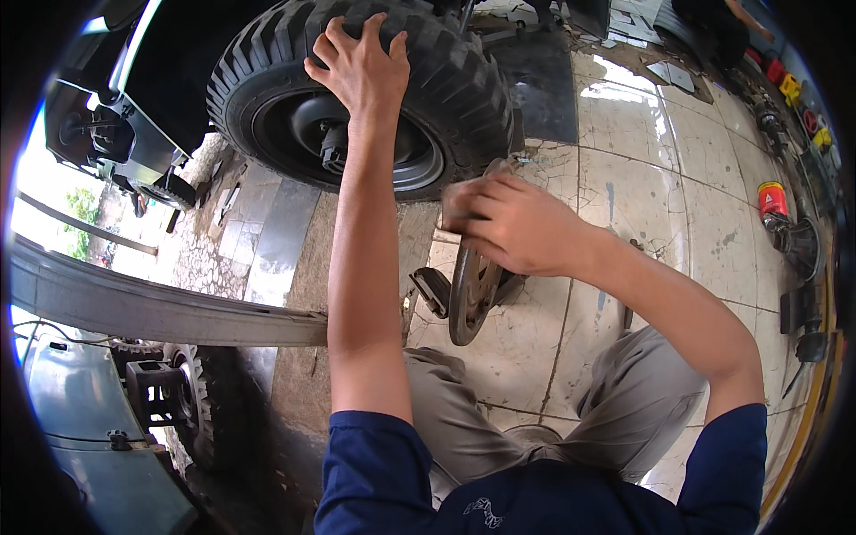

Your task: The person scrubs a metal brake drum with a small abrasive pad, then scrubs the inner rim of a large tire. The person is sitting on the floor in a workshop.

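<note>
My left hand (364, 69) reaches far forward with its fingers spread and bent. It is over the thick black tread of a large tire (464, 94); whether it presses on the rubber I cannot tell. The tire sits on a dark steel rim (419, 169) with a hub in its middle. My right hand (517, 218) is curled, partly smeared by motion, at the top of a worn round metal disc (473, 294) standing on edge. A blurred brownish thing shows at its fingertips, too unclear to name. A dark pedal-like metal piece (432, 292) is beside the disc.
A grey metal beam (169, 303) runs in from the left. Vehicles with a smaller wheel (192, 401) stand left. On the right, a red can (771, 201) and dark metal parts (798, 250) line the cracked tiled floor (642, 196). Another person (722, 27) is at the far right.
</note>
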A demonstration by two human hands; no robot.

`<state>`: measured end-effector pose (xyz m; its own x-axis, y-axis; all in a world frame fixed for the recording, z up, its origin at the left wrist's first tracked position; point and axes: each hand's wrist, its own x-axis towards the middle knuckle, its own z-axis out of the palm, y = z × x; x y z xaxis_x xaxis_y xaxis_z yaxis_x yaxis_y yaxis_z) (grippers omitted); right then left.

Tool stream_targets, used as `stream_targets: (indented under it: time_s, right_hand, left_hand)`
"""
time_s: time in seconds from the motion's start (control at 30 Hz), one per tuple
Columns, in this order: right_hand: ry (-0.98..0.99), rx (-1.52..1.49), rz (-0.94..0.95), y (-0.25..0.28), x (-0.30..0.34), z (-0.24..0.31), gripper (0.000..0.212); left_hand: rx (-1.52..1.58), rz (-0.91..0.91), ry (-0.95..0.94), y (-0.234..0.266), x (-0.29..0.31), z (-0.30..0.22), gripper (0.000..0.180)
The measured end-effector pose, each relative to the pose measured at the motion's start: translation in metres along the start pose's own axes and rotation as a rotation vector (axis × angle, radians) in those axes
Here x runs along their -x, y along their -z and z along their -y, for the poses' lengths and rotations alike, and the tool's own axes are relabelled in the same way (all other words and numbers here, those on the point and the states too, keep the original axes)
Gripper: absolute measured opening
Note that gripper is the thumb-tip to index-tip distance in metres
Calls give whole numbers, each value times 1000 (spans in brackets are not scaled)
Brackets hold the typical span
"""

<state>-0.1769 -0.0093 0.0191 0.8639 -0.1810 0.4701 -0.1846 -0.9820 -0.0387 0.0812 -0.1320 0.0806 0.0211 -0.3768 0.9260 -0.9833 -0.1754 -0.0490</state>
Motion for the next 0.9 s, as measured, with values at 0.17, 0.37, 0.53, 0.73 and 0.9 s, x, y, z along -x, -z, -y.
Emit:
stream_targets:
  time_s: [0.17,0.37,0.53,0.73,0.9]
  right_hand:
    - [-47,-84,-53,-2,1,-15,29]
    - [-33,8,-37,-1,0,7,30]
    - [-20,-84,-35,-3,-1,0,29]
    - [-70,36,-80,-8,2,6,30]
    - [-31,-107,41,4,2,-8,32]
  left_hand:
    - [6,2,20,-1,-1,-3,45]
    - [81,-60,59,-5,4,-7,42]
    - [106,-71,65,-7,5,-7,41]
    - [33,-20,30,2,1,-5,44]
    - [101,-15,6,4,1,0,44]
